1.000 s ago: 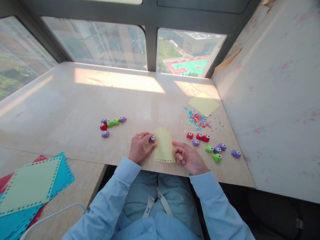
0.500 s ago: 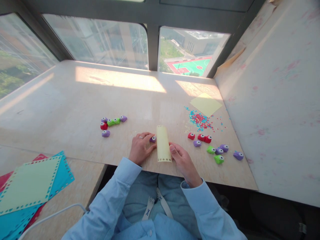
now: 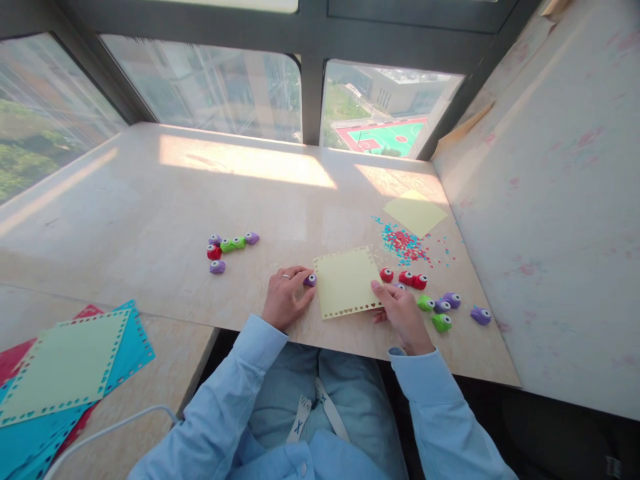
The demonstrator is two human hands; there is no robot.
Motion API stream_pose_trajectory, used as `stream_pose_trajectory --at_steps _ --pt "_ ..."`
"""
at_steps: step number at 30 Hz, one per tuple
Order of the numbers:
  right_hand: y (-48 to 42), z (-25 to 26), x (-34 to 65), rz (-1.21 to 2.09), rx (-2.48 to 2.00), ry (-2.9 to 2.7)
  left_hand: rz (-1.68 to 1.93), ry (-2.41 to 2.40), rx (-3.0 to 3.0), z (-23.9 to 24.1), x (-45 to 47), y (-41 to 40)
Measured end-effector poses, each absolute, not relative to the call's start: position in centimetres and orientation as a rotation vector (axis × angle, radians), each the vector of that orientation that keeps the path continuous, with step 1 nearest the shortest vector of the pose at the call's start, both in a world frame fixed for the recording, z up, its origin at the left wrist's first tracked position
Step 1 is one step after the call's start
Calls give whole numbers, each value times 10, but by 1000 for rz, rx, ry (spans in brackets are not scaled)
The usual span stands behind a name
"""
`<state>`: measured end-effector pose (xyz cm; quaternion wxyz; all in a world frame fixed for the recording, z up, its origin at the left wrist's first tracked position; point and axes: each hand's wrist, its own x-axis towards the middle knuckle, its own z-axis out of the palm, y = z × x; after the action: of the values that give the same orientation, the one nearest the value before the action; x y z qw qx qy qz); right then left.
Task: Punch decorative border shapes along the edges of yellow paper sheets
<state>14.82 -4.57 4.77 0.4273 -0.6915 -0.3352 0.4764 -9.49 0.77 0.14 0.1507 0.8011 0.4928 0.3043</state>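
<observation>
A pale yellow paper sheet [image 3: 349, 280] lies spread out between my hands, with small punched shapes along its near edge and fainter ones at its left and far edges. My left hand [image 3: 287, 297] is closed on a small purple craft punch [image 3: 310, 280] at the sheet's left edge. Whether the paper sits in the punch's slot I cannot tell. My right hand [image 3: 400, 313] pinches the sheet's right edge, thumb on top. Just beyond that hand stand red punches [image 3: 413, 279], green punches [image 3: 434, 313] and purple punches [image 3: 450, 301].
Red and blue paper confetti [image 3: 403, 243] is heaped near another yellow sheet [image 3: 416, 212]. More punches [image 3: 233, 245] stand at left. Punched yellow, blue and red sheets [image 3: 65, 360] are stacked at lower left beside a white cable [image 3: 120, 420]. A wall [image 3: 545, 220] bounds the right side.
The yellow sheet was curled into a narrow roll and now lies opened out nearly flat. My right hand has moved right with its edge. My left hand stays at the purple punch.
</observation>
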Motion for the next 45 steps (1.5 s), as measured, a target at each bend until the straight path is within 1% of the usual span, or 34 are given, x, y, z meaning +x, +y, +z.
stream_pose_trajectory --at_steps 7,10,19,29,45 --pt "-61 48 158 1296 -1839 -845 888 1434 2299 -3 -95 10" --pt "-68 45 156 1331 -1820 -805 886 1447 2296 -2 -94 10" --pt "-63 27 159 1054 -1835 -1018 909 1465 2307 -4 -96 11" --pt "-70 13 160 1131 -1723 -900 1023 1403 2315 -6 -94 13" --pt "-67 15 159 1213 -1624 -889 1010 1417 2303 -2 -91 13"
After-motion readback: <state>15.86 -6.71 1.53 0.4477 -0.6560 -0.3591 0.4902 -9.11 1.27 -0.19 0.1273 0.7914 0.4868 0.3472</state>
